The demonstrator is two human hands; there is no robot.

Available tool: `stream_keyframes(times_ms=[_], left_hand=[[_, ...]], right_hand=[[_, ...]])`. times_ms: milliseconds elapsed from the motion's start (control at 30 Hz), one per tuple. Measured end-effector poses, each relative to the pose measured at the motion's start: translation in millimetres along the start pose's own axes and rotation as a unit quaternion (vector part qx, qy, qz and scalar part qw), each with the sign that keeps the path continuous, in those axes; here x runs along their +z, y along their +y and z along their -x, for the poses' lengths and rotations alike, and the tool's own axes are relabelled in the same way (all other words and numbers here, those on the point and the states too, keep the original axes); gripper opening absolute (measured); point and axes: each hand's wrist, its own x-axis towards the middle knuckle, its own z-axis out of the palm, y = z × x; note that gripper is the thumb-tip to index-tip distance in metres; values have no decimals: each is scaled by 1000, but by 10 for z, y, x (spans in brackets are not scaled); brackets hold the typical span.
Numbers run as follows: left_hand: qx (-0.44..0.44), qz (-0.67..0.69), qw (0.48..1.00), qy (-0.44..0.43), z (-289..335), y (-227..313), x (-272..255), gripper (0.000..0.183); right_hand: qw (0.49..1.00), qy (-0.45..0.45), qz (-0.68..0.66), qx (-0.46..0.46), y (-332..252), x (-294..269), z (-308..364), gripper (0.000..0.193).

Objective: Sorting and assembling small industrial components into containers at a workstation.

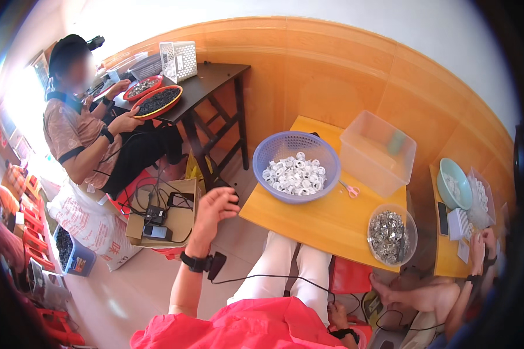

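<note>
On yellow table (297, 221): lilac basket (273, 152), clear bin (375, 174), scissors (353, 191), parts bowl (413, 232). Left hand (216, 206) loosely uncurled; right hand (337, 316) low, indistinct, can't tell grip.

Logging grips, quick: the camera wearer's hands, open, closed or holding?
Left hand: loosely open, fingers bent; nothing clearly held.
Right hand: low in view; grip cannot be told.

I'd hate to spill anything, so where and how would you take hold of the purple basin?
Probably grip the basin by opposite sides of its rim, left and right, coming from the near side: it stands upright and open, with white parts heaped inside.
</note>
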Motion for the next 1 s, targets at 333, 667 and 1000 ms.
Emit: stream_keyframes(times_ms=[333, 667, 1000], left_hand=[[-120, -59, 984, -114, 475, -714, 302, 23], [-152, -120, 972, -134, 727, -700, 405, 23], [-156, -125, 973, -117, 589, -835, 361, 21]], right_hand=[[998, -15, 60, 33, 645, 110, 167, 24], [972, -150, 112, -144, 488, -170, 137, 31], [855, 507, 102, -29, -804, -1828, -477, 11]])
